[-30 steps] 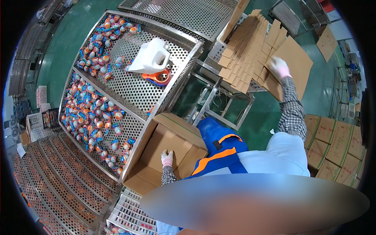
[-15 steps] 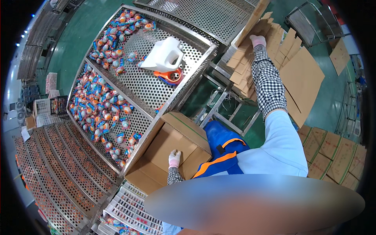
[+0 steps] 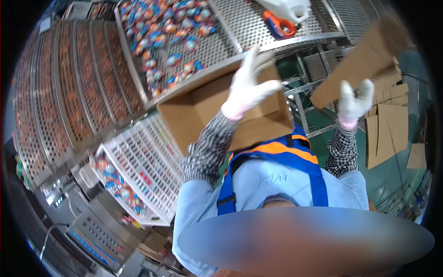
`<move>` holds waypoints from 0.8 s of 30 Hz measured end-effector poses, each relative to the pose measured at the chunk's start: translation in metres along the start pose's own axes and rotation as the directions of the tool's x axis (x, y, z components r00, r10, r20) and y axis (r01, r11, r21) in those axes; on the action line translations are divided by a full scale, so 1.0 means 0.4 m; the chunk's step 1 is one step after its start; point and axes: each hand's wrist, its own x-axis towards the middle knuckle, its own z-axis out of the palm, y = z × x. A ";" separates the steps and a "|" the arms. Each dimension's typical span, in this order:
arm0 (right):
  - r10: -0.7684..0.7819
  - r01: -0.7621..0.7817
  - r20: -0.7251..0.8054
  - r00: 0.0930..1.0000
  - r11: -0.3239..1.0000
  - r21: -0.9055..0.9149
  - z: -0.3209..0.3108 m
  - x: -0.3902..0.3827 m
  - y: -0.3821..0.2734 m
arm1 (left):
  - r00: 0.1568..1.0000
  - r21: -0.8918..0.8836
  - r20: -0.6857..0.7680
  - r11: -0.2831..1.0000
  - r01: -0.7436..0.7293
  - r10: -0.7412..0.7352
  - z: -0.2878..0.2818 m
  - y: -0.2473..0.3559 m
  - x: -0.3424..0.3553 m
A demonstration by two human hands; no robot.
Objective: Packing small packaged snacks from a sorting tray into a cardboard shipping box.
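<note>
My left hand [image 3: 251, 85], in a white glove, hangs over the open cardboard box [image 3: 207, 99] with its fingers spread and nothing in them. Farther right, my gloved right hand [image 3: 354, 100] shows thumb and fingers apart, in front of the lower edge of a long brown cardboard piece [image 3: 353, 69]. Whether it touches that piece I cannot tell. The cardboard's upper end is blurred. Beyond the box, a perforated metal tray [image 3: 226, 25] holds many small wrapped orange, blue and white pieces [image 3: 170, 27].
A white scoop [image 3: 288, 8] and an orange-handled tool [image 3: 284, 27] lie on the tray. Cardboard sheets [image 3: 390, 131] stand at the right beside a metal frame [image 3: 300, 108]. A white slatted crate [image 3: 143, 161] is left of my body; a slotted metal conveyor [image 3: 62, 87] lies beyond it.
My view has turned and moved left. My right hand has come back from the cardboard stack toward my body. The left hand has risen from inside the box, fingers now spread. The long cardboard piece has shifted.
</note>
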 end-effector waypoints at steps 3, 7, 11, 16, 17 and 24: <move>-0.272 0.338 0.513 0.814 0.940 -0.039 0.203 -0.064 -0.130 | 0.998 0.438 0.032 0.897 -0.068 0.060 0.040 0.103 -0.011; 0.063 -0.323 0.611 0.789 0.888 0.327 0.330 -0.075 -0.187 | 0.951 0.167 -0.123 0.951 -0.261 0.283 -0.131 0.074 -0.063; 0.325 -0.614 0.675 0.662 0.751 0.241 0.436 -0.148 -0.134 | 0.949 0.642 0.203 0.765 0.057 -0.241 -0.245 -0.013 -0.144; 0.562 -0.817 0.669 0.487 0.563 0.121 0.518 -0.336 -0.022 | 0.940 -0.173 0.123 0.925 0.337 -0.319 -0.415 -0.341 -0.256; 0.547 -0.801 0.730 0.411 0.598 0.003 0.511 -0.342 0.014 | 0.966 -0.312 0.025 0.916 0.253 -0.258 -0.452 -0.394 -0.290; 0.935 0.122 0.352 -0.045 0.354 -0.927 0.323 -0.361 0.286 | 0.510 -0.056 -0.785 0.861 0.506 -0.351 -0.552 -0.637 -0.199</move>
